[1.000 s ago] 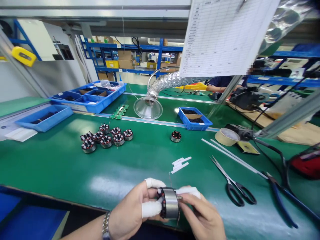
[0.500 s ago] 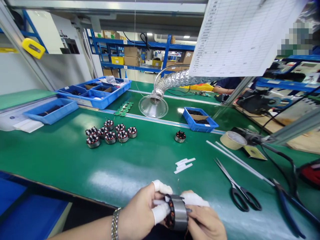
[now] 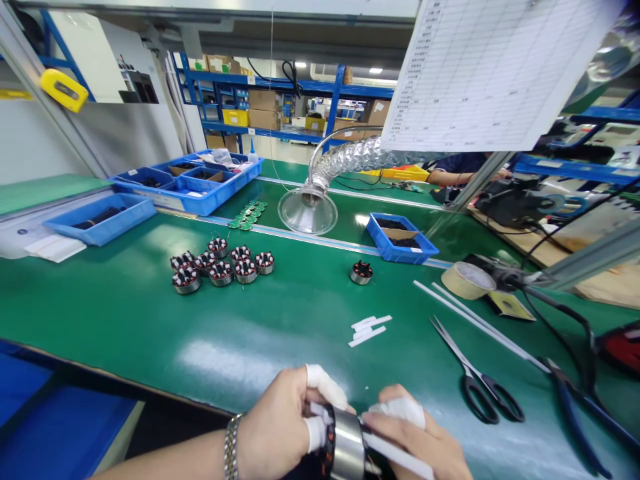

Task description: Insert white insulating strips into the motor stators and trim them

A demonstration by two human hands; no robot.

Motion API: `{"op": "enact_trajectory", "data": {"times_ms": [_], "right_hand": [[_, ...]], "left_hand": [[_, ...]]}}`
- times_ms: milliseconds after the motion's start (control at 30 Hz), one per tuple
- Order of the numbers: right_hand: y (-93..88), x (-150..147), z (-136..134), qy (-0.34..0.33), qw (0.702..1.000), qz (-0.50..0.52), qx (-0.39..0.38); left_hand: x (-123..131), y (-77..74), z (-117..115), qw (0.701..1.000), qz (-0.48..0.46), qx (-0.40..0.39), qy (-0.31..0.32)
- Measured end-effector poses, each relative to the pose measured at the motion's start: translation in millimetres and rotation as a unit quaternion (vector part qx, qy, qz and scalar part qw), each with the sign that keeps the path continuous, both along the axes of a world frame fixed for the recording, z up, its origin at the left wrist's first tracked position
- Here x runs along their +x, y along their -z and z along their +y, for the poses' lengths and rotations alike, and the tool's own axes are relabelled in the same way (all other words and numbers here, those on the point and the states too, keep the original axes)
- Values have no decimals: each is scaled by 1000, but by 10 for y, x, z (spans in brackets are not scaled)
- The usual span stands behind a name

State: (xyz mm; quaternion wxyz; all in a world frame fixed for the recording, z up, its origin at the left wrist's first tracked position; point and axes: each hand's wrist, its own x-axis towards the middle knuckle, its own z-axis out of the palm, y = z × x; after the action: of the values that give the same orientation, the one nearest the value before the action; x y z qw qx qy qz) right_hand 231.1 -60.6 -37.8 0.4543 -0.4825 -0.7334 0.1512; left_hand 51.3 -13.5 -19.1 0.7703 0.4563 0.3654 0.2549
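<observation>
Gripping that wound motor stator [image 3: 347, 445] at the very bottom of your view, you've got it up between both hands, over the near edge of the green bench mat [image 3: 120, 313]. Its bore axis runs roughly sideways, with the coil end toward your left hand [image 3: 273, 427] and the steel band facing up, so that hand looks a touch closer to the coils. Your left fingers [image 3: 320, 387], in white finger cots, are curled closed around the ring. Your right hand [image 3: 415, 433] sits against the other end, fingers closed down narrow on a long white strip [image 3: 397, 455] that runs from the ring toward the lower right. Can't tell where its inner end goes, since the ring and frame edge hide it.

Further out, a cluster of wound stators [image 3: 223, 268] sits on the mat, with a lone stator [image 3: 361, 272] off to the right and short white strips [image 3: 369, 331] nearer you. The blue tray [image 3: 400, 257] holds dark parts, and so do the blue divided tray [image 3: 190, 208] and the blue tray [image 3: 103, 230] on the left.
</observation>
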Motion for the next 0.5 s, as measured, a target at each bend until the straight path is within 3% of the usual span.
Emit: {"op": "enact_trajectory", "data": {"times_ms": [100,167,233,300,500], "right_hand": [[75,-20,-13,-14,991,45,-125],[149,-30,-19,10,968,92,-232],[200,-16,-20,18,948,127,-290],[203,32,-14,-3,947,133,-291],[29,159,13,-120,976,28,-179]], "left_hand": [[-1,13,5,1000,28,6,10],[2,21,8,999,44,8,15],[6,27,9,998,52,6,19],[10,30,9,999,50,-3,19],[-7,18,7,999,35,-20,15]]}}
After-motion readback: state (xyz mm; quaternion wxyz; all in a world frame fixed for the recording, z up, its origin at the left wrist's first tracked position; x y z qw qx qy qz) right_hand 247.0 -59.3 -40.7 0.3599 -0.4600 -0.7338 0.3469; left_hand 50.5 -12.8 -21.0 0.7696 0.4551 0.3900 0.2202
